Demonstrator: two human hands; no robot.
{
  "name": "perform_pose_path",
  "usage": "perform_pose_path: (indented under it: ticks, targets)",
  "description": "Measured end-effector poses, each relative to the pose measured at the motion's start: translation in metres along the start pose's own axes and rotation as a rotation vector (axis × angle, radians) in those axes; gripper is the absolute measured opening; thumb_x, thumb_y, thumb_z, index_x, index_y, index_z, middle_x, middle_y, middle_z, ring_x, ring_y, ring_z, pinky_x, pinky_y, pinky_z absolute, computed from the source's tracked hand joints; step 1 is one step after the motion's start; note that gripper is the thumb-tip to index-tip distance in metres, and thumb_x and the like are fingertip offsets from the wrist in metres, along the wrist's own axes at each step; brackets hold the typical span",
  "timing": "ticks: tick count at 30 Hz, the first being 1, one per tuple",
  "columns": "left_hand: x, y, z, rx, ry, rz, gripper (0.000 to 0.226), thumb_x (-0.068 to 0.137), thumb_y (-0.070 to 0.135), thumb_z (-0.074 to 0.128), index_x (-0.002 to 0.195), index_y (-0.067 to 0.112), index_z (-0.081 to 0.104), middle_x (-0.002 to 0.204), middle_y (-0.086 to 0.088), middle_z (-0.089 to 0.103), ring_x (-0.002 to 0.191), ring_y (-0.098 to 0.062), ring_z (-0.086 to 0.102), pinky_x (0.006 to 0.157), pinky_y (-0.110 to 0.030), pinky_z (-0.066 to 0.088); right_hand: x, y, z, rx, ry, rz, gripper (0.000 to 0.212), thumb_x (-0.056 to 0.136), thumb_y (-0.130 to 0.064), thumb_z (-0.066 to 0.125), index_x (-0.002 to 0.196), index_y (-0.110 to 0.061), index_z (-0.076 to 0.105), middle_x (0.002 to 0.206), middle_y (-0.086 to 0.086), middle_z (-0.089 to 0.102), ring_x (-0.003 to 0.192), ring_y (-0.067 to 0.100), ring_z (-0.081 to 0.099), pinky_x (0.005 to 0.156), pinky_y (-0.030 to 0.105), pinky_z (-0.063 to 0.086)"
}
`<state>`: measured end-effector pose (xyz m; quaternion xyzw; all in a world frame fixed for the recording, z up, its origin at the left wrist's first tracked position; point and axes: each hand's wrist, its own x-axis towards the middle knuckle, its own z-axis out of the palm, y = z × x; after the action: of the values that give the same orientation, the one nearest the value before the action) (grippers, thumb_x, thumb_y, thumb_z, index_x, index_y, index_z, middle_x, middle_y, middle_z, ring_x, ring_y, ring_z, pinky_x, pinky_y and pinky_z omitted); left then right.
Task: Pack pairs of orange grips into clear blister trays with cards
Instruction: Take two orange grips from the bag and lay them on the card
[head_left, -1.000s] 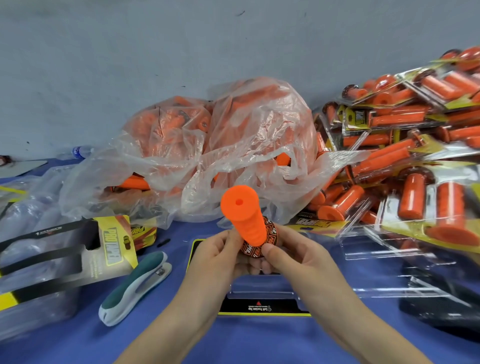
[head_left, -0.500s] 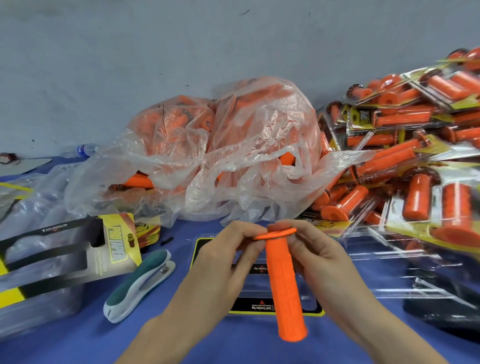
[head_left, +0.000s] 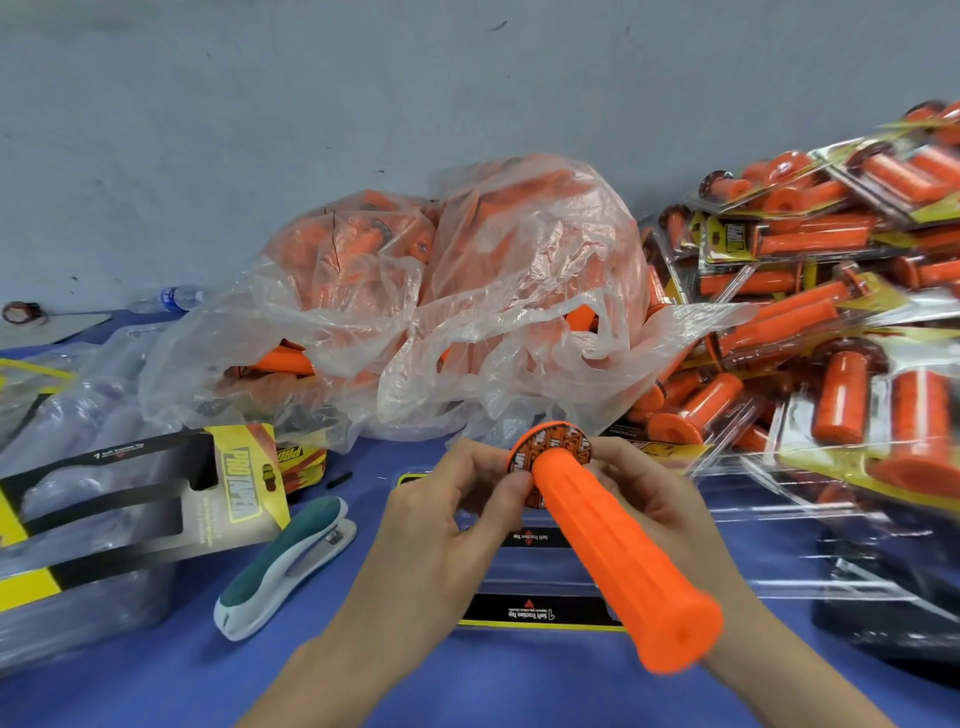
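An orange grip (head_left: 618, 556) is held in both hands above the table, its flanged end with a printed black-and-orange disc up and away from me, its closed end tilted toward the lower right. My left hand (head_left: 441, 525) pinches the flange from the left. My right hand (head_left: 660, 509) holds the flange from the right, behind the grip. Beneath them lies a clear blister tray with a black-and-yellow card (head_left: 540, 613) on the blue table.
Clear plastic bags of loose orange grips (head_left: 467, 291) sit behind the hands. A heap of packed blister packs (head_left: 831, 322) fills the right side. A teal-and-white stapler (head_left: 285, 561) lies at the left, beside stacked empty trays with yellow cards (head_left: 130, 499).
The grip was turned over in both hands: a second ago its closed end pointed up, then it hung straight down, and now it tilts toward the lower right with the printed flange showing.
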<state>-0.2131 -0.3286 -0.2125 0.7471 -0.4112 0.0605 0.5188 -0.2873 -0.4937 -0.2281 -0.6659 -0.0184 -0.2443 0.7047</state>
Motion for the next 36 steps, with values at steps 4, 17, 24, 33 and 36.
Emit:
perform_pose_path:
  ticks: [4,17,24,33,36]
  targets:
    - [0.005,0.0,-0.003,-0.162,-0.018,-0.202,0.016,0.089,0.051,0.059,0.088,0.036,0.066,0.076,0.002,0.072,0.07,-0.013,0.069,0.067,-0.025,0.055,0.0,-0.003,0.002,-0.11,-0.01,0.01,0.034,0.093,0.003,0.057,0.102,-0.028,0.068,0.088,-0.018,0.074,0.081,-0.007,0.067,0.068,0.007,0.048]
    - [0.02,-0.036,-0.023,0.036,0.073,-0.489,0.018,0.098,0.02,0.055,0.086,0.011,0.066,0.061,-0.005,0.066,0.05,-0.009,0.059,0.049,-0.018,0.049,0.007,0.01,-0.031,-0.952,0.114,-0.146,0.032,0.097,-0.018,0.05,0.123,-0.035,0.058,0.107,-0.02,0.061,0.102,0.007,0.057,0.085,0.027,0.047]
    - [0.018,-0.043,-0.023,0.256,0.02,-0.485,0.027,0.092,0.038,0.055,0.074,0.02,0.064,0.056,0.002,0.064,0.051,-0.017,0.06,0.06,-0.041,0.053,0.003,0.015,-0.039,-1.446,0.133,-0.214,0.026,0.088,-0.012,0.068,0.112,-0.019,0.071,0.108,0.002,0.067,0.102,0.031,0.061,0.09,0.047,0.048]
    - [0.015,-0.062,-0.008,0.488,0.038,-0.484,0.03,0.088,0.048,0.053,0.067,0.028,0.058,0.06,0.025,0.061,0.058,0.002,0.057,0.049,-0.025,0.037,0.001,0.025,-0.037,-1.548,0.066,-0.27,0.022,0.082,-0.013,0.074,0.104,-0.017,0.073,0.111,0.008,0.068,0.104,0.035,0.064,0.1,0.059,0.044]
    - [0.012,-0.067,-0.004,0.507,0.024,-0.492,0.028,0.088,0.045,0.056,0.067,0.027,0.059,0.059,0.02,0.063,0.059,0.0,0.058,0.047,-0.021,0.038,0.0,0.028,-0.036,-1.565,0.064,-0.304,0.019,0.079,-0.014,0.077,0.098,-0.018,0.074,0.109,0.008,0.069,0.1,0.036,0.065,0.098,0.059,0.047]
